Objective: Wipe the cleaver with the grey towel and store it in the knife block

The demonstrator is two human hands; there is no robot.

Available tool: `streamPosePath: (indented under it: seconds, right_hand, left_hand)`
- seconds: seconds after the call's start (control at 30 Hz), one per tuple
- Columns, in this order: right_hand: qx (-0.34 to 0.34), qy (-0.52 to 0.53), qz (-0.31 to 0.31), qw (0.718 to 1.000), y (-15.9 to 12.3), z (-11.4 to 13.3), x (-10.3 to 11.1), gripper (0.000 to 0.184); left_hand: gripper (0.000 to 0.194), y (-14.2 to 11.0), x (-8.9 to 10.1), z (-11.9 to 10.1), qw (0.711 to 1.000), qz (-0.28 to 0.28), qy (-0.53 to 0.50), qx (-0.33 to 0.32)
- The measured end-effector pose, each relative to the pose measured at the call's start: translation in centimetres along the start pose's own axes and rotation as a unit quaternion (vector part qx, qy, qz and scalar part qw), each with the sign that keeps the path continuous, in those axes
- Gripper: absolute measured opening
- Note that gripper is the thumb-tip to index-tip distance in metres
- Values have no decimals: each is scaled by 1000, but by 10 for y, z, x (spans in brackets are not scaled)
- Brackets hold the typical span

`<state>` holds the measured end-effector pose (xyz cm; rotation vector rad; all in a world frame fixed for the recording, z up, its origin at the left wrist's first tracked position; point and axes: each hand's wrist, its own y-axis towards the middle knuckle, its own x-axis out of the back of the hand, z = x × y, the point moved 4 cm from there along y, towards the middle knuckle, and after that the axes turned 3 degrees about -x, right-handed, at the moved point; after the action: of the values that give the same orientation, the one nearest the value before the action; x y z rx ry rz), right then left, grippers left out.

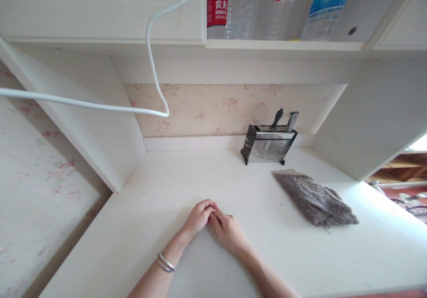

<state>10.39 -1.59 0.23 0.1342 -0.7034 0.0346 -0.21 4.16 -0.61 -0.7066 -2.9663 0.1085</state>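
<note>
My left hand (199, 216) and my right hand (228, 230) meet on the white countertop (187, 173), fingertips touching. Both have their fingers curled in, and I see no object in either one. A metal bangle (165, 263) circles my left wrist. To the right of my hands lies a crumpled grey-brown cloth (315, 198), apart from them. Behind it, near the back wall, stands a knife holder (271, 144) with a black frame and clear front; a black handle and a grey handle stick up from it.
A white cable (100, 106) hangs across the upper left, in front of the cupboard. Several plastic bottles (243, 9) stand on the open shelf (287, 45) overhead. Side panels (373, 111) enclose the counter left and right. Blurred items sit at the far right edge.
</note>
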Motion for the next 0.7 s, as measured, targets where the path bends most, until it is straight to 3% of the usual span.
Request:
streamPosePath:
  seconds: [0.1, 0.17, 0.23, 0.3, 0.37, 0.43, 0.53, 0.63, 0.7]
  right_hand:
    - [-9, 16, 4, 1000, 2, -1, 2, 30]
    - [-28, 88, 56, 994, 9, -6, 7, 35]
    - [-70, 195, 140, 968, 19, -18, 18, 39]
    - [-112, 288, 167, 936, 34, -37, 44, 40]
    - [-139, 339, 76, 928, 54, -65, 88, 39]
    - [-159, 368, -65, 914, 72, -97, 145, 36]
    - [-208, 350, -236, 882, 88, -138, 232, 28]
    - [-257, 242, -315, 881, 99, -161, 305, 25]
    - [-272, 201, -347, 875, 107, -168, 340, 29]
  left_hand:
    - [17, 0, -1, -2, 1000, -10, 16, -1]
    - [19, 1, -3, -4, 999, -19, 28, -4]
    - [21, 5, -7, -7, 999, -23, 41, -8]
    - [22, 11, -13, -13, 998, -23, 56, -13]
    - [23, 21, -21, -25, 997, -25, 70, -24]
    - [21, 40, -32, -43, 995, -25, 82, -43]
    - [21, 84, -55, -81, 992, -18, 93, -86]
    - [28, 143, -79, -128, 985, -17, 101, -139]
    - [35, 183, -93, -158, 981, -24, 103, -165]
